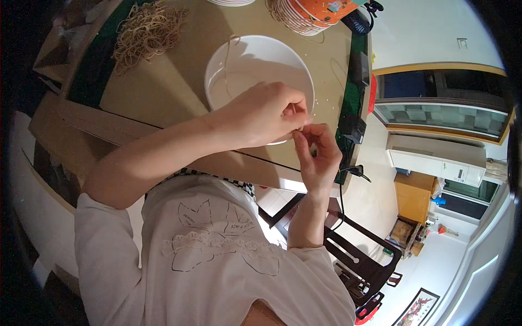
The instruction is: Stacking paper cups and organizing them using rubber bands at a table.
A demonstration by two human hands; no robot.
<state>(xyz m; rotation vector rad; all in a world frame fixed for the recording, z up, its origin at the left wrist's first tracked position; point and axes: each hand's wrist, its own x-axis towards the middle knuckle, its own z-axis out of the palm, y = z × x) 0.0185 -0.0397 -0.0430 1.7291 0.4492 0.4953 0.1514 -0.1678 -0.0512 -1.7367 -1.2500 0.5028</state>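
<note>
My left hand (270,115) is closed in a pinch over the near right part of a white bowl (213,81). Just beside it, at the bowl's right edge, my right hand (319,157) pinches too, and the fingertips of both hands meet. Whatever sits between them is too small to make out. A thin tan cord (227,60) hangs over the bowl's far rim and runs down inside, passing out of sight behind my left hand.
A tangled heap of tan cords (149,32) lies at the table's far left. Stacked orange paper buckets (321,11) with cord handles stand at the back right. Black adapters (353,129) line the right table edge, with a dark chair (359,255) beyond. Small white bits dot the tabletop (326,103).
</note>
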